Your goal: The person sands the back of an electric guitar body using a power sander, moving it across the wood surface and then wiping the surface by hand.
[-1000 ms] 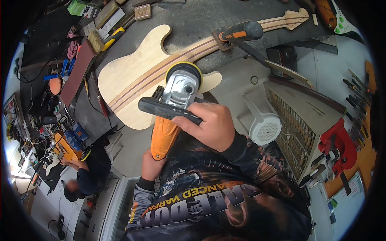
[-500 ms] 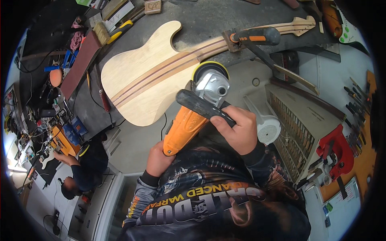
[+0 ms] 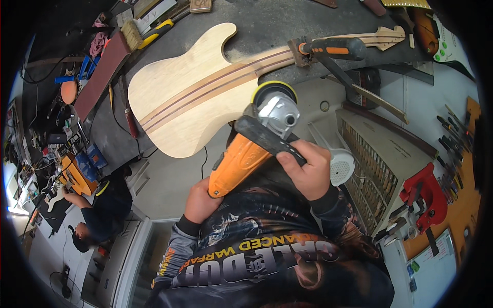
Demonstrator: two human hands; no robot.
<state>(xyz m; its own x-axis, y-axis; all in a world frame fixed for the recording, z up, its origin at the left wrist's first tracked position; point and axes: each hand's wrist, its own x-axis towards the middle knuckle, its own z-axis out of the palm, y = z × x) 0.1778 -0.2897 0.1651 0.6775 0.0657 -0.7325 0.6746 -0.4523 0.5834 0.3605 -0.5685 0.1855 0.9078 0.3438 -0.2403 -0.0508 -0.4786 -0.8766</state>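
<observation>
Compared with a second ago, the orange rotary polisher (image 3: pixel 237 161) is sitting farther right, its yellow-rimmed pad (image 3: pixel 275 93) no longer covering the middle of the guitar body (image 3: pixel 187 90). Both hands are gripping the tool: the left hand (image 3: pixel 202 200) is closing around its rear end, while the right hand (image 3: pixel 309 169) is wrapping its fingers about the black side handle (image 3: pixel 269 137). Ahead of the hands, the pad is overlapping the body's near edge in this view; whether it is touching the wood cannot be told. Beyond the left hand, the pale body is lying on the dark worktop (image 3: pixel 272 25), its striped neck running away to the right. Ahead of the right hand, a black-and-orange-handled clamp (image 3: pixel 336 49) is holding that neck with a wooden block (image 3: pixel 302 52). Farther left of the hands, a brown sandpaper strip (image 3: pixel 105 74) is lying near a bristle brush (image 3: pixel 132 39), and another person (image 3: pixel 110 203) is working at a cluttered bench.
</observation>
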